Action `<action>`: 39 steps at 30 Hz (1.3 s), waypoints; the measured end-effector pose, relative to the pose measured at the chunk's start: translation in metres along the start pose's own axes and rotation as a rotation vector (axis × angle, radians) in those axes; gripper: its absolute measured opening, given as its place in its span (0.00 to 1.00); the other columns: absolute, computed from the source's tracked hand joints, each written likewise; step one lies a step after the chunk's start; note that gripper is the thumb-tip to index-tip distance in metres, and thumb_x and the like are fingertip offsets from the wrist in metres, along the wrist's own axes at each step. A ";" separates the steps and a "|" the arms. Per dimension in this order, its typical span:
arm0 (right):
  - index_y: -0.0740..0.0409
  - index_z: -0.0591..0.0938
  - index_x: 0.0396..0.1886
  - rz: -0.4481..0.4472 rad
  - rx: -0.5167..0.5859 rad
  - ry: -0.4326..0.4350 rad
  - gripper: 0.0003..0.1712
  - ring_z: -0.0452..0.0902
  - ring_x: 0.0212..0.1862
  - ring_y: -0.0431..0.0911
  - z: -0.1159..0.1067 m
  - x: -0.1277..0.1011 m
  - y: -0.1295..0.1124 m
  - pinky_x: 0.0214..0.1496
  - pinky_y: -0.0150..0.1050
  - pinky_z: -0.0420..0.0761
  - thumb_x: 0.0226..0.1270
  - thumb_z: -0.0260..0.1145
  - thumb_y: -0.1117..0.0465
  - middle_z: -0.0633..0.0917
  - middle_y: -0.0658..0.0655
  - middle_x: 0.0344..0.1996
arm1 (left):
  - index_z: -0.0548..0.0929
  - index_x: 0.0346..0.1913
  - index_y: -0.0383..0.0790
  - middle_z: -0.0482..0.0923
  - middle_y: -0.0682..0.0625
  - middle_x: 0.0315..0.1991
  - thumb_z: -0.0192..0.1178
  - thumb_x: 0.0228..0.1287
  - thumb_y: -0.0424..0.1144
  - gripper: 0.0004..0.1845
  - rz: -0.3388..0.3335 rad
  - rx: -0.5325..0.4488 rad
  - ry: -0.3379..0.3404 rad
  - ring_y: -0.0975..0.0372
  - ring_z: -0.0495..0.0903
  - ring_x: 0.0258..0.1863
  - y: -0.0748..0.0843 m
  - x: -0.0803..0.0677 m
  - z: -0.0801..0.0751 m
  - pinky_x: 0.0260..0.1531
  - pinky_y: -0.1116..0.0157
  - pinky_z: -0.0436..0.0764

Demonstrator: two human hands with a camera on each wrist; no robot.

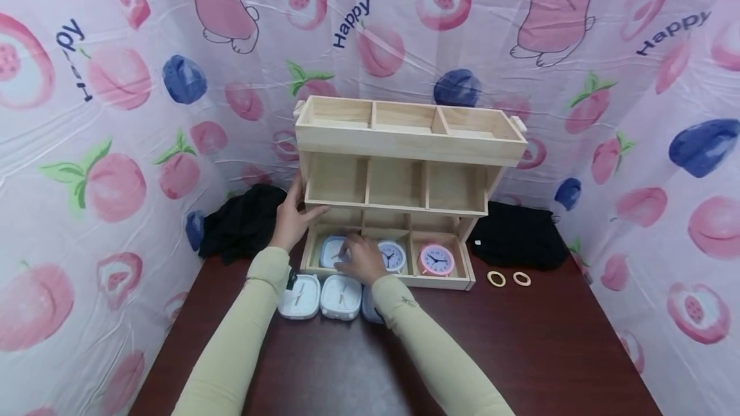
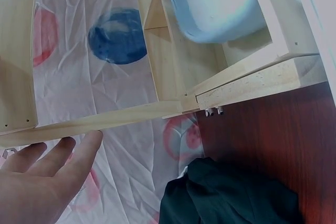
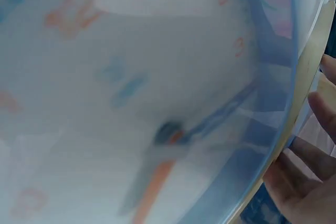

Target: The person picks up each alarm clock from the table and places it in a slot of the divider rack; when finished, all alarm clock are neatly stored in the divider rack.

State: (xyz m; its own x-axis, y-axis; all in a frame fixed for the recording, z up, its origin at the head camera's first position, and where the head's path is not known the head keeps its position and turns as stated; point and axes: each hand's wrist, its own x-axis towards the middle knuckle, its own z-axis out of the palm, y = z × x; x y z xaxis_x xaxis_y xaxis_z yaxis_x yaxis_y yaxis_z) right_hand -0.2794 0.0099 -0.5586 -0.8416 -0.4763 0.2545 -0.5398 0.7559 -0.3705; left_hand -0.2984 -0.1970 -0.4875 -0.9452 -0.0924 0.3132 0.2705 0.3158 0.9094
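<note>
A three-tier wooden shelf (image 1: 405, 146) stands at the back of the dark table. My right hand (image 1: 361, 259) reaches into its bottom left compartment and holds a square light-blue clock (image 1: 333, 250). That clock's face (image 3: 147, 103) fills the right wrist view, blurred. In the left wrist view the blue clock (image 2: 220, 9) shows between the shelf's boards (image 2: 173, 77). My left hand (image 1: 295, 217) rests flat against the shelf's left side at the middle tier, fingers (image 2: 63, 156) straight. A round blue clock (image 1: 393, 255) sits in the bottom middle compartment and a pink clock (image 1: 436, 260) in the right one.
Two white square clocks (image 1: 299, 296) (image 1: 341, 297) lie on the table before the shelf, a third half hidden by my right forearm. Two small rings (image 1: 496, 278) (image 1: 521, 278) lie to the right. Black cloths (image 1: 243, 223) (image 1: 517, 236) flank the shelf. Printed sheeting walls the table in.
</note>
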 end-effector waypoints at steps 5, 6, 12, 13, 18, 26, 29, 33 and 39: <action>0.56 0.91 0.42 -0.041 0.021 -0.019 0.17 0.83 0.62 0.61 -0.005 -0.014 0.006 0.71 0.56 0.80 0.63 0.81 0.49 0.86 0.63 0.62 | 0.49 0.88 0.66 0.61 0.45 0.84 0.77 0.65 0.37 0.58 -0.007 0.005 -0.005 0.45 0.68 0.80 0.000 -0.001 0.000 0.77 0.43 0.73; 0.56 0.91 0.44 -0.048 0.027 -0.018 0.18 0.82 0.65 0.62 -0.006 -0.019 0.008 0.73 0.57 0.79 0.64 0.80 0.49 0.85 0.64 0.64 | 0.49 0.88 0.66 0.61 0.45 0.85 0.77 0.65 0.38 0.58 -0.007 0.009 -0.008 0.45 0.68 0.80 0.000 -0.001 -0.001 0.77 0.42 0.72; 0.58 0.91 0.46 -0.133 0.007 0.061 0.19 0.80 0.59 0.58 -0.024 -0.052 0.020 0.69 0.55 0.79 0.64 0.80 0.49 0.88 0.60 0.55 | 0.48 0.88 0.66 0.59 0.46 0.85 0.76 0.66 0.39 0.58 -0.006 0.025 -0.013 0.44 0.67 0.80 0.002 -0.002 0.000 0.77 0.40 0.71; 0.57 0.91 0.46 -0.144 -0.009 0.076 0.19 0.80 0.57 0.56 -0.027 -0.059 0.023 0.67 0.53 0.79 0.64 0.80 0.48 0.89 0.58 0.52 | 0.48 0.88 0.66 0.59 0.46 0.85 0.76 0.67 0.39 0.58 -0.006 0.027 -0.013 0.44 0.67 0.80 0.003 -0.002 0.000 0.77 0.40 0.71; 0.51 0.92 0.48 -0.195 -0.076 0.091 0.23 0.78 0.54 0.50 -0.037 -0.093 0.036 0.61 0.48 0.81 0.60 0.81 0.43 0.87 0.53 0.48 | 0.48 0.88 0.67 0.58 0.47 0.86 0.76 0.67 0.39 0.58 -0.020 0.033 -0.013 0.44 0.66 0.81 0.005 -0.004 0.001 0.78 0.42 0.70; 0.48 0.87 0.64 -0.254 -0.171 -0.014 0.44 0.75 0.63 0.53 -0.040 -0.130 0.049 0.66 0.52 0.81 0.52 0.81 0.29 0.83 0.56 0.60 | 0.48 0.87 0.68 0.57 0.48 0.86 0.75 0.68 0.38 0.57 -0.021 0.037 -0.015 0.45 0.64 0.82 0.005 -0.005 0.000 0.80 0.41 0.68; 0.49 0.85 0.67 -0.264 -0.172 -0.016 0.49 0.73 0.66 0.56 -0.038 -0.137 0.051 0.68 0.56 0.81 0.46 0.84 0.31 0.81 0.59 0.63 | 0.48 0.87 0.69 0.56 0.47 0.86 0.74 0.69 0.38 0.56 -0.021 0.037 -0.017 0.45 0.63 0.83 0.005 -0.005 0.000 0.80 0.41 0.67; 0.47 0.84 0.69 -0.232 -0.160 -0.017 0.52 0.72 0.68 0.56 -0.037 -0.144 0.053 0.72 0.57 0.79 0.43 0.87 0.34 0.79 0.59 0.66 | 0.48 0.87 0.69 0.56 0.47 0.86 0.74 0.69 0.38 0.56 -0.020 0.035 -0.023 0.45 0.62 0.83 0.006 -0.006 0.001 0.80 0.41 0.67; 0.43 0.84 0.71 -0.145 -0.120 -0.048 0.47 0.72 0.71 0.59 -0.041 -0.156 0.055 0.75 0.59 0.76 0.48 0.87 0.40 0.76 0.61 0.72 | 0.46 0.87 0.68 0.57 0.45 0.86 0.74 0.69 0.40 0.56 -0.028 0.056 -0.026 0.45 0.62 0.83 0.007 -0.006 0.002 0.80 0.43 0.68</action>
State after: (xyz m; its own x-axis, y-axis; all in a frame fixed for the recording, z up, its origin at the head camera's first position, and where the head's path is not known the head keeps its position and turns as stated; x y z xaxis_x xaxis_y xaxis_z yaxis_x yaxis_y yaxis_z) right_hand -0.1776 0.1445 -0.5819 -0.7564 -0.6031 0.2533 -0.6523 0.7243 -0.2233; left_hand -0.2911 -0.1921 -0.4839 -0.9567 -0.0779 0.2803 0.2342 0.3655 0.9009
